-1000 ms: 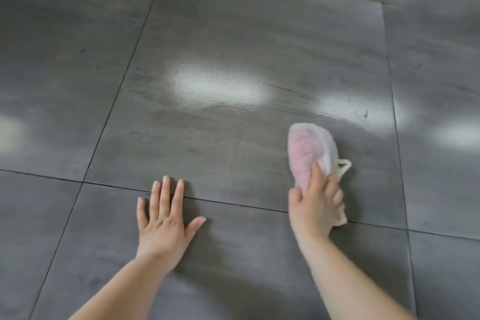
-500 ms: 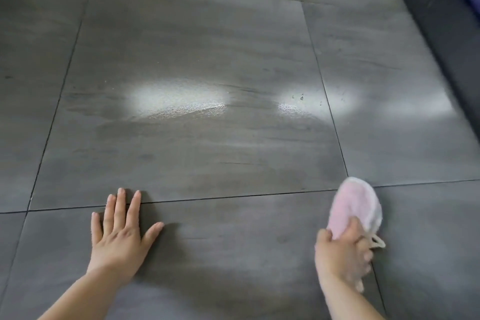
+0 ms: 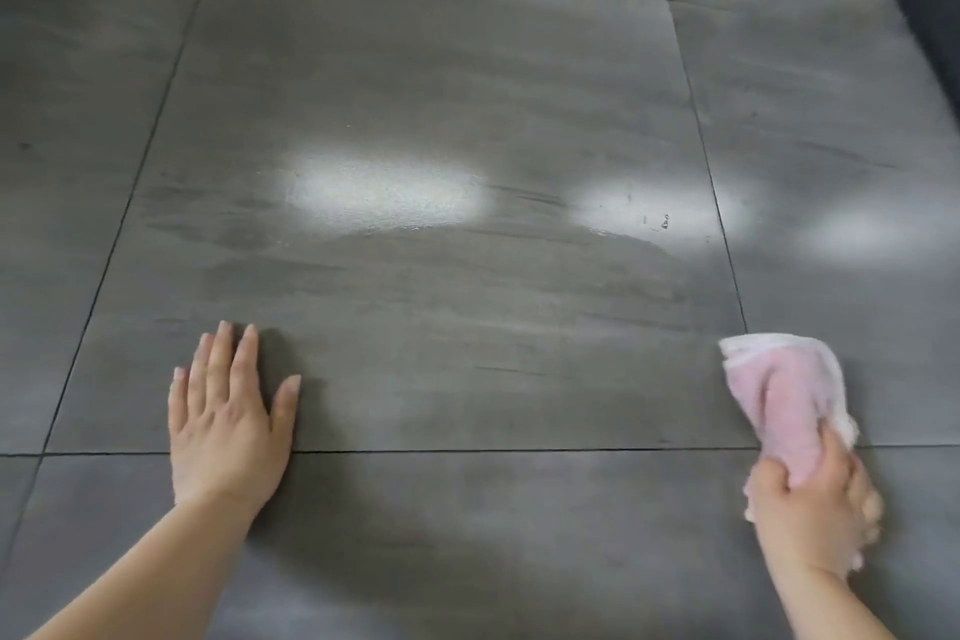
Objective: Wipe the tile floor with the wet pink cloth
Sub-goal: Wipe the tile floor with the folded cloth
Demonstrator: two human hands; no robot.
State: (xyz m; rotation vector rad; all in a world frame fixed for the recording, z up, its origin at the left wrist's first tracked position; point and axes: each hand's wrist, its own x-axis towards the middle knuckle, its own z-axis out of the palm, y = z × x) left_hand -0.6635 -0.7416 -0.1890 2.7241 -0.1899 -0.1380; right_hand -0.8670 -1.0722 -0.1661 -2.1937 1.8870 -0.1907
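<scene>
A: Where is the cloth [image 3: 784, 395] found?

B: It is seen at the right edge of the view, bunched in the right hand [image 3: 810, 504]. The fingers [image 3: 865, 499] are clamped around its lower end, and the thumb is pressed across the pink fabric. The upper part, pink with a white border, is spread on the floor [image 3: 467, 120] beyond the hand, just past the corner where two dark grout lines meet.

A: And the left hand [image 3: 228, 426]?

B: It is laid flat, palm down, with nothing held. The fingers are stretched out close together and the thumb is set apart to the side. The heel of the hand is placed across the horizontal grout line, well apart from the cloth.

A: What is shown of the floor itself?

B: Large grey tiles are seen, divided by thin dark joints. Bright patches of reflected light are spread across the middle tile, and a wet sheen with faint streaks is visible around them. A few small specks [image 3: 662, 221] are noticed near the second patch.
</scene>
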